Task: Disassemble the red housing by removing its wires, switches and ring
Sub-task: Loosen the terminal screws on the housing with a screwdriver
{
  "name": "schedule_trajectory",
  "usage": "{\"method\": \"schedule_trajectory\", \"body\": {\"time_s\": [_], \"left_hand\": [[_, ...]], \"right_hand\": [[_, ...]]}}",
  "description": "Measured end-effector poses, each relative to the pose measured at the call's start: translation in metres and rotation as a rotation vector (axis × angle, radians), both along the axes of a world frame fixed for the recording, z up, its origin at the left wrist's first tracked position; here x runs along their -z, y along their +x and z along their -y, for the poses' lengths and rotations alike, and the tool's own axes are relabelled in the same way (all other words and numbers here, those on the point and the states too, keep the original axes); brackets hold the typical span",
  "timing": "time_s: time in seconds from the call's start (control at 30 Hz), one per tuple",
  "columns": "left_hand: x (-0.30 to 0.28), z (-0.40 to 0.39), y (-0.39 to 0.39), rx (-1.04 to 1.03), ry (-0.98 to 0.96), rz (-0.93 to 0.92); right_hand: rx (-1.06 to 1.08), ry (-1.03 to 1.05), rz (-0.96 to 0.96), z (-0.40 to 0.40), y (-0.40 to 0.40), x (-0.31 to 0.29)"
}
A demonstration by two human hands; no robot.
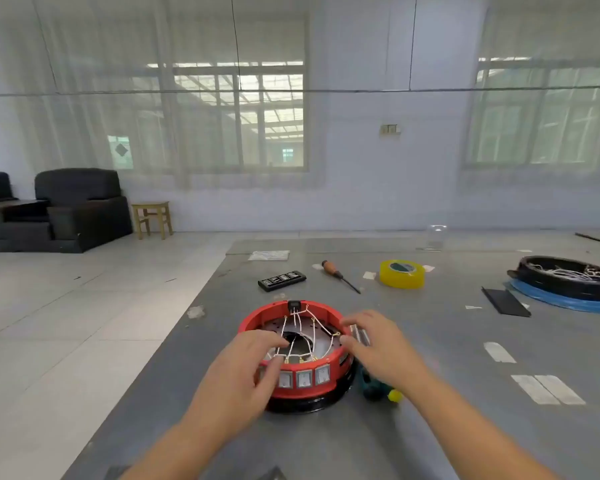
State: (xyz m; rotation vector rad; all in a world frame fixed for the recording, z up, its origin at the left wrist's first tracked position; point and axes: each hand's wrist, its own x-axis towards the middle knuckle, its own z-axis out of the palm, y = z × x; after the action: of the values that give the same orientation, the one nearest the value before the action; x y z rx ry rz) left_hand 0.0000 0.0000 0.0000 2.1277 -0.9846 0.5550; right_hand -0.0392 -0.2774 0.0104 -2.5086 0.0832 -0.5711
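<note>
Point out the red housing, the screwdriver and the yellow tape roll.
red housing [257, 315]: head view, on its far-left rim.
screwdriver [330, 268]: head view, on its wooden handle.
yellow tape roll [400, 280]: head view, on its outer side.

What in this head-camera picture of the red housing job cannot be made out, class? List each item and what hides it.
- Head view: near-left rim of the red housing, covered by the left hand.
- Head view: whether the right hand touches the white wires; motion blur.
- Head view: teal tool beside the housing, mostly behind the right wrist.
- Head view: switch markings, too small.
- Head view: contents of the black ring, too far away and cut by the right edge.
</note>
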Motion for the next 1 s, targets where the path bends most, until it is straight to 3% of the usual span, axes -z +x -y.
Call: {"method": "schedule_trajectory", "body": {"time_s": [0.17, 0.53, 0.87, 1.0], "left_hand": [[0.023, 0.043, 0.027, -0.037, 0.158, 0.144], [0.045, 0.052, 0.046, -0.098, 0.159, 0.270], [0.057, 0.050, 0.031, -0.173, 0.210, 0.174], [0.056, 0.050, 0.023, -0.189, 0.240, 0.237]], "right_hand": [[0.058, 0.059, -0.023, 0.004, 0.009, 0.045], [0.233, 0.010, 0.086, 0.000, 0.004, 0.050], [0.341, 0.108, -0.163, 0.021, -0.008, 0.059], [0.340, 0.128, -0.189, 0.024, -0.012, 0.050]]}}
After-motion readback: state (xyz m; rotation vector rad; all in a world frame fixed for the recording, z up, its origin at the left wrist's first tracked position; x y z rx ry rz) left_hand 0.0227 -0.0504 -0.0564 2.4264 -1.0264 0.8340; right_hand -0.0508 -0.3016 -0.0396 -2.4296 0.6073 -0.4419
